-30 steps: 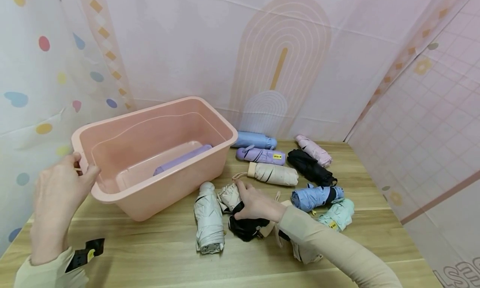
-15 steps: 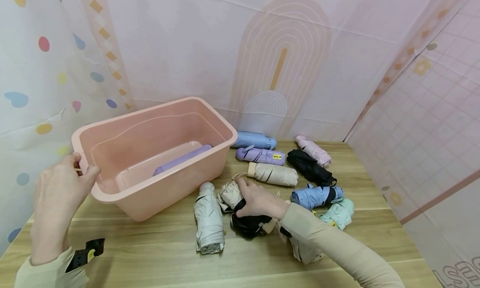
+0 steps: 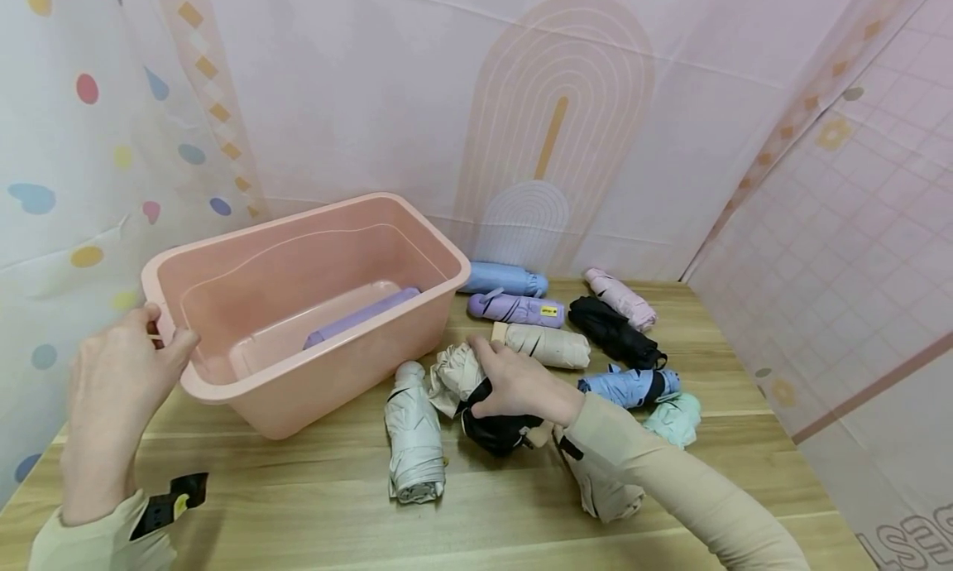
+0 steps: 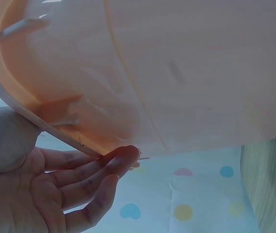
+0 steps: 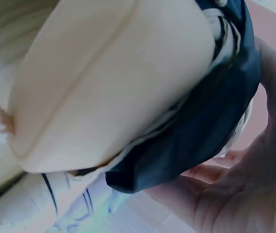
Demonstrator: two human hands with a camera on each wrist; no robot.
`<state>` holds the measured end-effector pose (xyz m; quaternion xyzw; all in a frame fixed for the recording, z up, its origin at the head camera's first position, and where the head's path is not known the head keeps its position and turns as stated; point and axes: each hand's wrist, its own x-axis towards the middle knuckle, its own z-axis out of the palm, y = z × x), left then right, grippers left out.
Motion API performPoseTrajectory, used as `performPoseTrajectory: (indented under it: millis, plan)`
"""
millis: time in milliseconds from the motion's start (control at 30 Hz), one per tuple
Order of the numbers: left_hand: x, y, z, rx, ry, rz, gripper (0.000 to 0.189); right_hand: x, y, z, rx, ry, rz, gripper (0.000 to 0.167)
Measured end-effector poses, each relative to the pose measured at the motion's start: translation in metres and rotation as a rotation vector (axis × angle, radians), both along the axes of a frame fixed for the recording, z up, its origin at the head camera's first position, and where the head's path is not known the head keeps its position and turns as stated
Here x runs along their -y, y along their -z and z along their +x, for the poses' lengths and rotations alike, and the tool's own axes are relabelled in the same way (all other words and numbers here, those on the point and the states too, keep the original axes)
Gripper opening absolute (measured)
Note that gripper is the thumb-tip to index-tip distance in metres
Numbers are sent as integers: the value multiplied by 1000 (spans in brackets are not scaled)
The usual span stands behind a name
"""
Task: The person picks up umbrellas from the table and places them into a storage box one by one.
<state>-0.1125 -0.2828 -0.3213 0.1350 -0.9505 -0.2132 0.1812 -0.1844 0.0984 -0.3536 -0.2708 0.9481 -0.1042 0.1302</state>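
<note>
My left hand pinches the rim of a pink plastic tub at its near left corner. In the left wrist view, the thumb and fingers meet along that rim. A purple folded umbrella lies inside the tub. My right hand grips a cream-and-black folded umbrella around its middle. Its beige handle end fills much of the right wrist view, with dark fabric bunched behind it. A pale grey folded umbrella lies just left of the held one.
Right of the tub lie blue, purple and cream umbrellas. Further right are pink, black, blue and mint ones. Another beige umbrella lies under my right forearm. Printed curtains stand behind.
My right hand has shifted slightly up and to the right, and the cream-and-black umbrella in it has risen a little and turned. My left hand keeps its place on the tub.
</note>
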Motion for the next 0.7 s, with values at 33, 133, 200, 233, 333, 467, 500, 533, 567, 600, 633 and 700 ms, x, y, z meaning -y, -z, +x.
performPoseTrajectory:
  millis: [33, 133, 200, 233, 333, 467, 500, 533, 567, 600, 633, 700]
  plan:
    - [0, 0, 0, -2, -1, -1, 27, 0, -3, 0, -8, -3, -4, 93]
    - [-1, 0, 1, -7, -1, -5, 27, -1, -10, 1, -32, -10, -10, 94]
    - [-1, 0, 1, -9, -1, -7, 27, -2, -15, 2, -45, -11, -12, 95]
    - [-1, -1, 1, -9, 2, -6, 27, -2, -17, 2, -52, -11, -11, 96]
    - [-1, 0, 2, -5, 5, -4, 28, -3, -23, 4, -72, -23, -23, 98]
    - [-1, 0, 1, -5, 5, -7, 28, -4, -31, 5, -109, -53, -48, 95]
    - [-1, -1, 1, -5, 6, -7, 28, -4, -32, 5, -124, -61, -51, 94]
    - [-1, -1, 1, -7, 5, -9, 28, -4, -34, 5, -138, -68, -51, 94]
    - [-1, -1, 1, -7, 6, -9, 28, -4, -36, 5, -149, -72, -51, 93]
    - [-2, -1, 2, -6, 6, -11, 28, -4, -38, 5, -160, -75, -49, 93]
    - [-2, -2, 2, -6, 6, -12, 28, -4, -40, 5, -174, -77, -44, 93]
    - [-2, -2, 2, -8, 6, -15, 28, -4, -45, 5, -209, -82, -39, 93]
